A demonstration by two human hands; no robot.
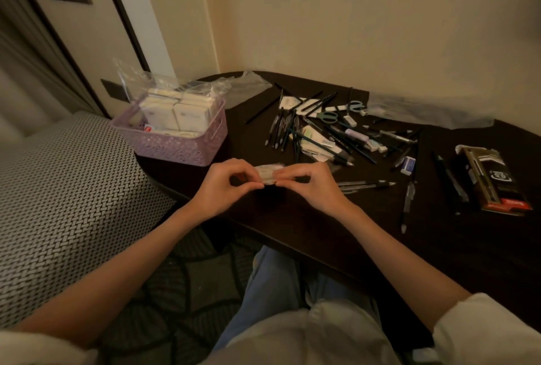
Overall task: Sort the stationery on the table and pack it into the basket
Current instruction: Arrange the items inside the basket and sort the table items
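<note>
Hands meet over the near edge of the dark tabletop (292, 218); the left hand (225, 186) and right hand (310, 186) each pinch an end of a small pale packet (269, 172), every grip clamped on it; the lilac basket (181, 145) stands to the left at the tabletop's edge — white boxes (175, 114) already inside; pens and pencils (322, 136), scissors (330, 115) and erasers (407, 165) lie scattered beyond and to the right.

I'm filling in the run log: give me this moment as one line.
left hand and right hand: pinch small pale packet | basket: holds white boxes | pens: loose on table
</note>
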